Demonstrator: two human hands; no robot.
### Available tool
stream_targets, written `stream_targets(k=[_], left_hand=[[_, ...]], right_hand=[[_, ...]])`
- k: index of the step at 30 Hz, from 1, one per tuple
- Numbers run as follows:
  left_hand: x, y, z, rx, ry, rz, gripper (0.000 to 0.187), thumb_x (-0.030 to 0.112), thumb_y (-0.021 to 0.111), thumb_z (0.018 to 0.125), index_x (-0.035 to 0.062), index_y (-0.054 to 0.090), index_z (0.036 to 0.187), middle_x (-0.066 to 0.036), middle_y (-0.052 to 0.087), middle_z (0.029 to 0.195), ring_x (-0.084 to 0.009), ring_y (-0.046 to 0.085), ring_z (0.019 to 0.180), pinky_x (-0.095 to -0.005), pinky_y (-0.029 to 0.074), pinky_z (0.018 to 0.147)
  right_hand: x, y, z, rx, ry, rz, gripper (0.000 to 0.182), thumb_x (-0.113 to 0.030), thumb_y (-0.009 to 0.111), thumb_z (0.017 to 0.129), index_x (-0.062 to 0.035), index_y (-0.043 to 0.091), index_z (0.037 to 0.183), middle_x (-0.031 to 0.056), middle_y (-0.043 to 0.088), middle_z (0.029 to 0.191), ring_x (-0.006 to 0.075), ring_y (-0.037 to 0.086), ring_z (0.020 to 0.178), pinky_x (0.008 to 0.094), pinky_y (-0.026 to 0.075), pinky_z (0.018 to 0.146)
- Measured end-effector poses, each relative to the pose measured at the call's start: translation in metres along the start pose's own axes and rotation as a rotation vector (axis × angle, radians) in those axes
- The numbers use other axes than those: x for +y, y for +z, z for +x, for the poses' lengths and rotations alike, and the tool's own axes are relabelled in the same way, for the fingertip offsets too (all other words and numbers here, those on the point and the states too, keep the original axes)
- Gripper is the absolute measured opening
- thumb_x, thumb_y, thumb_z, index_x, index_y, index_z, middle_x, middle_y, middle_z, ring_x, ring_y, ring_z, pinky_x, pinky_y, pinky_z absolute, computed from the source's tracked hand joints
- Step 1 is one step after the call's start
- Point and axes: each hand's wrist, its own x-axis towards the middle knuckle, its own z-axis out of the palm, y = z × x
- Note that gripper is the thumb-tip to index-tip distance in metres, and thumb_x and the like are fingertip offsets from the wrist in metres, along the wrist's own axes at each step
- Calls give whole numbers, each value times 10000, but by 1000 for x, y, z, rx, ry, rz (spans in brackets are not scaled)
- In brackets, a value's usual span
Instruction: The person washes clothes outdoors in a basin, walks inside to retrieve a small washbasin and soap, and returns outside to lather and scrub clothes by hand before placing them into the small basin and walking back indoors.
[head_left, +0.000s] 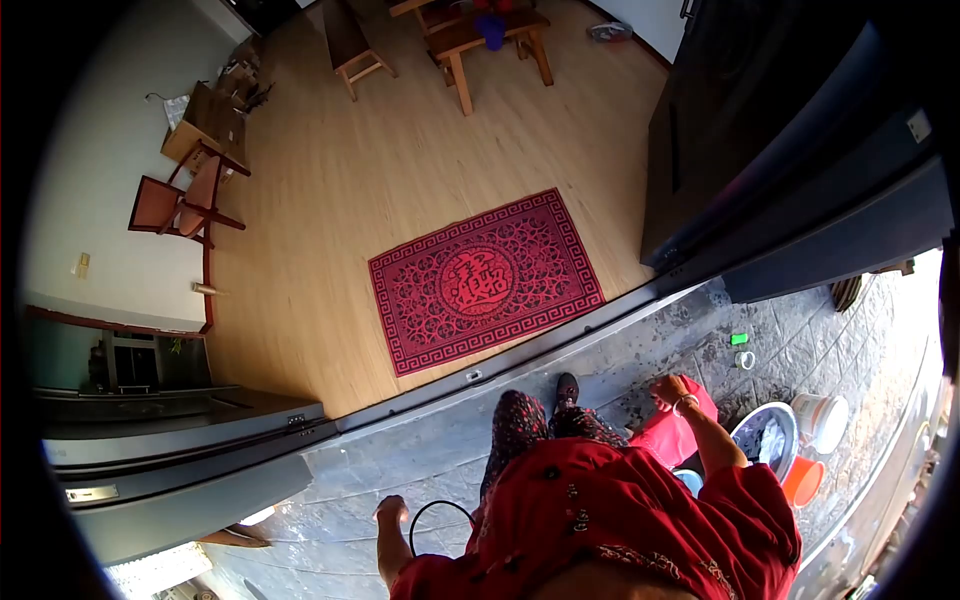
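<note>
My right hand (668, 390), with a pale bangle at its wrist, grips a piece of red cloth (680, 430). The cloth hangs from it beside my leg, above the stone floor. Away from my body on the other side hangs my left hand (392, 508); its fingers are too small and turned away to read. A thin black cable loop (438, 503) curves between that arm and my red top. Near the right hand stand a large basin (790, 420) with pale cloth or water inside, a white bucket (833, 425) and an orange bucket (803, 482).
A metal door sill (475, 375) runs across in front of my feet. Beyond it a red patterned mat (485, 280) lies on the wood floor. Dark door leaves flank the opening. A green item (739, 339) lies on the paving. Farther in are a chair (195, 195) and a bench (350, 45).
</note>
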Motion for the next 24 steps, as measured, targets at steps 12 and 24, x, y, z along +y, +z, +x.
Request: stream_targets(k=[12, 24], left_hand=[[43, -217, 157, -191, -45, -907, 277, 286, 645, 770, 74, 599, 944, -53, 629, 759, -158, 634, 648, -319, 500, 481], [89, -768, 322, 588, 675, -525, 296, 238, 600, 761, 26, 573, 966, -199, 614, 824, -350, 609, 788, -411, 478, 695]], right_hand=[[-204, -96, 111, 203, -79, 258, 304, -118, 542, 805, -21, 570, 1092, 134, 638, 839, 222, 644, 599, 327, 540, 478], [-365, -75, 121, 278, 251, 616, 309, -83, 533, 790, -16, 547, 1092, 136, 619, 847, 312, 651, 641, 422, 559, 500]])
